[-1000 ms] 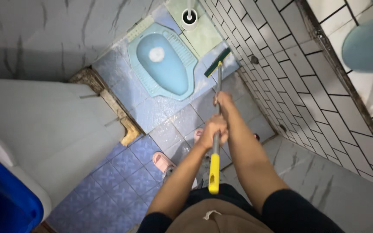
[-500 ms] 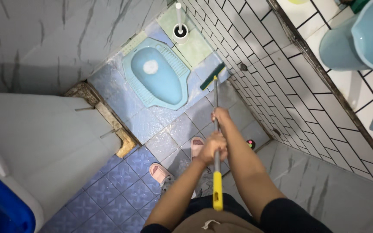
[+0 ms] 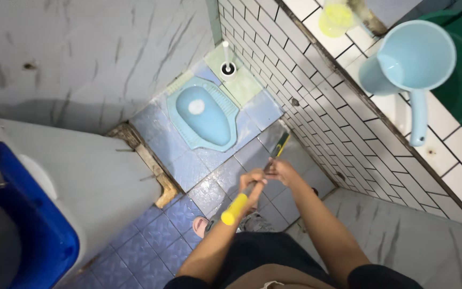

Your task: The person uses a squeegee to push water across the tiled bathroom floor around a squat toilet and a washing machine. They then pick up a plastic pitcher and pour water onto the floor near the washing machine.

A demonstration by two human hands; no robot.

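Both hands, left hand (image 3: 252, 180) and right hand (image 3: 280, 170), clench the light, stiff floor brush (image 3: 280, 145) mid-shaft at frame centre, above its yellow end.

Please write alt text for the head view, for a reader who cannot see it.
Both hands, left hand and right hand, grip a yellow-handled floor brush whose head rests on wet blue floor tiles beside a blue squat toilet. A light blue water dipper sits on the white-tiled ledge.

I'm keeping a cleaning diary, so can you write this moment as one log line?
left hand: grips brush handle | right hand: grips handle further down | brush head: on floor tiles beside squat toilet
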